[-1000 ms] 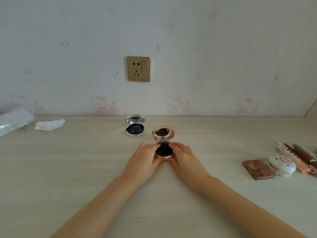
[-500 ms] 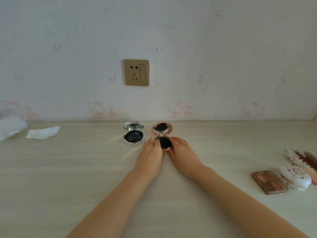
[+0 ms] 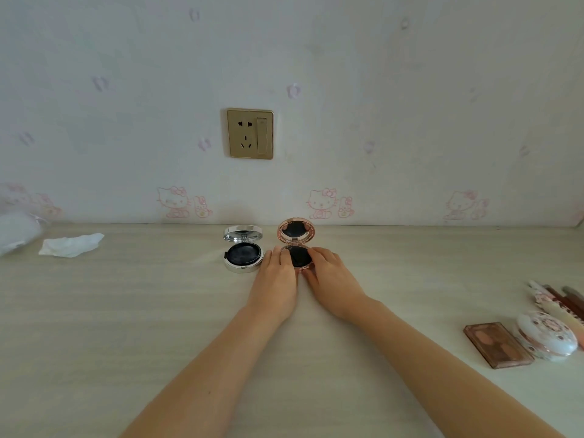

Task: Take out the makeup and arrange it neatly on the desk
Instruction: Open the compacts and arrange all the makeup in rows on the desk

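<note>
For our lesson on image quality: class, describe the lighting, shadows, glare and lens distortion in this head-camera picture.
Head view: soft, even light and faint shadows under both hands, left and right; bright glare on the silver compact lid; wide-angle bending curves the desk; left-edge white bundle looks blurred.

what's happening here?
A person is laying out makeup on a desk. Both hands, left and right, hold the base of an open rose-gold compact near the wall, right beside an open silver compact. More makeup sits at the right edge: a brown palette, a white floral case and some pencils. A crumpled tissue lies far left.
</note>
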The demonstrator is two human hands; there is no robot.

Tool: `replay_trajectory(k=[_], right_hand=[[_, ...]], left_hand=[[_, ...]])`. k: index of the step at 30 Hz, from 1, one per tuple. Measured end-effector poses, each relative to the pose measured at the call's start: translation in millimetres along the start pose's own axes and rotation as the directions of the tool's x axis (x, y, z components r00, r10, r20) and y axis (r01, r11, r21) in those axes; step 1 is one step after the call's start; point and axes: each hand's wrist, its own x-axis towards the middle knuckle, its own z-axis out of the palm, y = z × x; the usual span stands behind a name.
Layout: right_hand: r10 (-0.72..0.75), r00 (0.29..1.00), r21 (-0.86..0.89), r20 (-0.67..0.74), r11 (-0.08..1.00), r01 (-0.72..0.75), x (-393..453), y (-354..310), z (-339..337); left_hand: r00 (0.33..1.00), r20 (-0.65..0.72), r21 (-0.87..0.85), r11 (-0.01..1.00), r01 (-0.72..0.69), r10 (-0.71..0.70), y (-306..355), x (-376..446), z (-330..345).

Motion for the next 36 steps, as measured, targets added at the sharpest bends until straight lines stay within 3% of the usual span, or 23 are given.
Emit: replay_trajectory(k=[10,22,28,36], right_hand=[[0.015,0.999,0.054,-0.029,0.998,-0.014,-9,-3,-5],[0.059,0.998,-0.017,0.023,0.998,-0.059,-72,20,-66],[0.074,0.997,-0.099,-0.031,0.992,-0.077,-119,52,-110],[0.164,0.982,-0.2,-0.091,0.963,-0.18,-177,108,-164]], left_hand=[[1.0,-0.027,-0.082,0.997,-0.01,0.008,1,-9,-7],[0.979,-0.096,0.016,0.984,-0.18,0.181,34,-56,-20],[0.947,-0.094,-0.138,0.938,-0.317,0.306,93,-72,-3],[0.915,-0.033,-0.319,0.864,-0.39,0.401,178,-81,25]])
